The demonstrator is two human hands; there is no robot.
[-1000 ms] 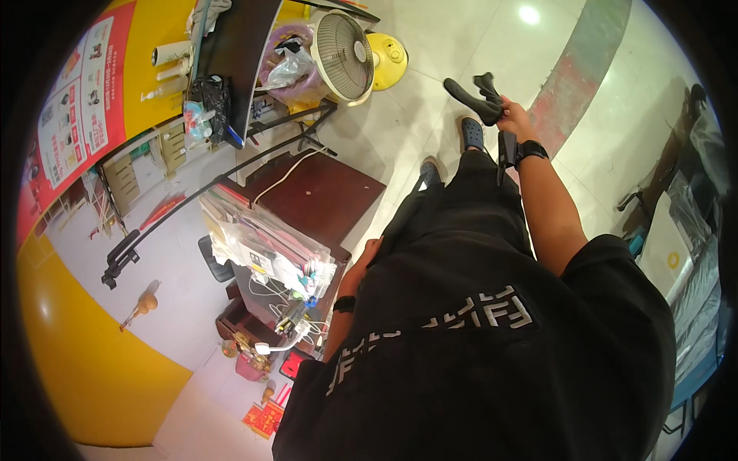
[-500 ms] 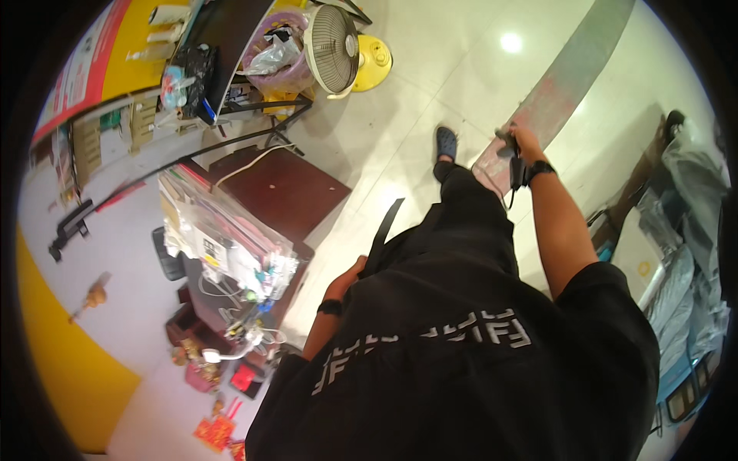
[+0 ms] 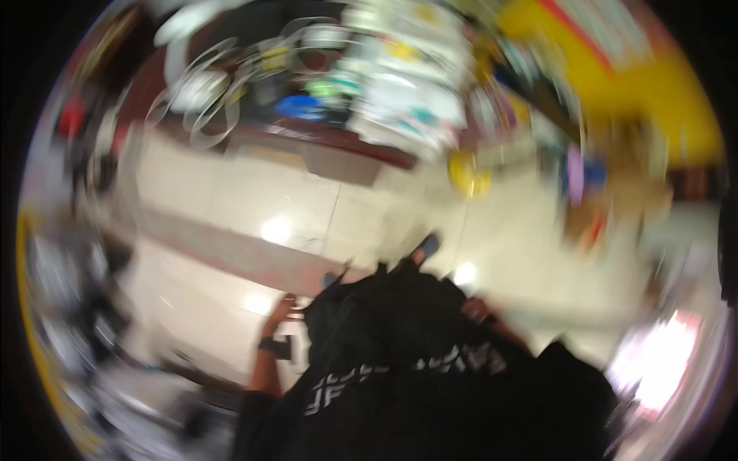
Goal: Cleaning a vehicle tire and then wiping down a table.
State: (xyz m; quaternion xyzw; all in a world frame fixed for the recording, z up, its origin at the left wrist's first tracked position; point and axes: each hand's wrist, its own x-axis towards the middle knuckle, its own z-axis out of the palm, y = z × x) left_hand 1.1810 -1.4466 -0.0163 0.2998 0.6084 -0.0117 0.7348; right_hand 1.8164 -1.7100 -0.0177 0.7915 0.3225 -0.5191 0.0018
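The whole view is smeared by motion. Low on the left, my left hand [image 3: 284, 309] hangs beside my black clothes, with a dark band [image 3: 275, 347] at its wrist. Its fingers are too blurred to read, and I cannot make out anything held. On the other side, my right hand [image 3: 477, 310] is close against the dark cloth at my hip. Its fingers are partly hidden and smeared. Below both hands lies the pale tiled floor [image 3: 400, 211], where a shoe [image 3: 427, 245] shows in front of me.
Ahead stands a dark red desk [image 3: 346, 140] with white cables [image 3: 211, 92] and a pile of papers and plastic [image 3: 407, 100]. A yellow base [image 3: 469, 174] sits right of it. A grey-red strip [image 3: 223, 246] crosses the floor leftward; plastic-wrapped things [image 3: 69, 269] stand far left.
My view has swung right, bringing the desk from the left to straight ahead. The right hand has come from reaching out over the strip to my hip; the left now hangs at my side.
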